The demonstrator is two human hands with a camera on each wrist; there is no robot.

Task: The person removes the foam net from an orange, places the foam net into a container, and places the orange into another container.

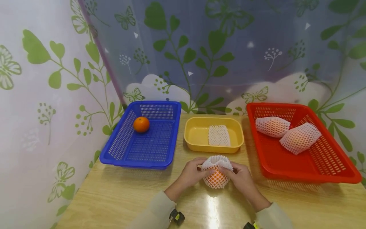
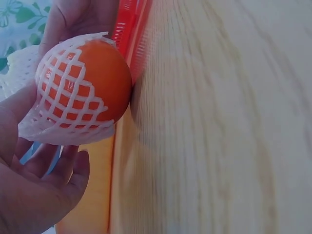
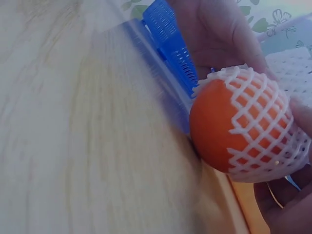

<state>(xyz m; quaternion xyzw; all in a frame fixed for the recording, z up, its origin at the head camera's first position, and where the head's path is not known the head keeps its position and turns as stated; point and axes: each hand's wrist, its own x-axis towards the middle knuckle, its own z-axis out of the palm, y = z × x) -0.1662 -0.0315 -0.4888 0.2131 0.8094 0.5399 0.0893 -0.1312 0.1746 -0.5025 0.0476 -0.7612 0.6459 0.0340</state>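
An orange fruit [image 1: 216, 178] sits partly inside a white foam net [image 1: 217, 160], held between both hands in front of the yellow tray. The left hand [image 1: 192, 173] grips its left side and the right hand [image 1: 241, 176] its right side, thumbs on the near face. In the left wrist view the net [image 2: 63, 92] covers one side of the fruit [image 2: 109, 78], whose bottom is bare; the left hand's [image 2: 44, 180] fingers curl beneath. The right wrist view shows the bare end of the fruit [image 3: 212, 126] and the right hand [image 3: 292, 200] around the net [image 3: 263, 117].
A blue basket [image 1: 137, 164] at the left holds one bare orange fruit [image 1: 141, 124]. Behind the hands, a yellow tray [image 1: 194, 147] contains a flat white foam net [image 1: 218, 135]. Two net-wrapped fruits [image 1: 273, 126] lie in the red basket [image 1: 308, 178] at the right.
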